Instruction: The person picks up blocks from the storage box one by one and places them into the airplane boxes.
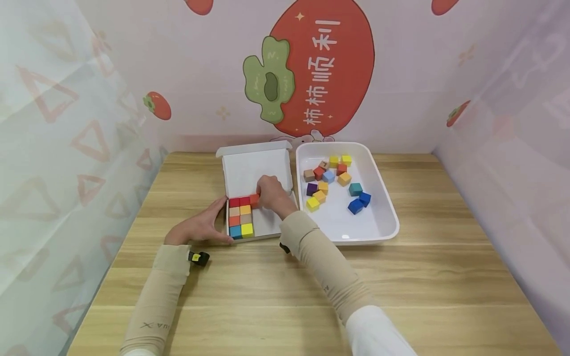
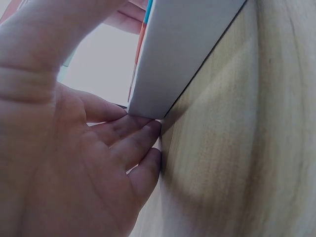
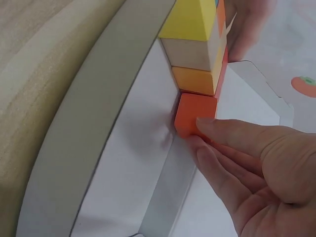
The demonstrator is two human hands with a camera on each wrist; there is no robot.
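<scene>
A shallow white cardboard box (image 1: 267,221) lies with its lid (image 1: 256,170) raised at the back. Coloured wooden blocks fill its left part in rows, among them a yellow block (image 1: 247,230) and a blue block (image 1: 235,232). My right hand (image 1: 272,194) pinches an orange block (image 3: 196,114) between thumb and fingers, beside the red block in the back row. My left hand (image 1: 202,227) spreads along the box's left end, thumb at the front corner and fingertips (image 2: 148,131) touching the other corner. Its fingers look mostly straight.
A white plastic tray (image 1: 392,217) stands right of the box, close to it. Loose blocks lie inside, including a teal block (image 1: 355,189) and a purple block (image 1: 311,189). Both sit on a wooden table (image 1: 427,277); printed curtains (image 1: 200,126) hang behind and at the sides.
</scene>
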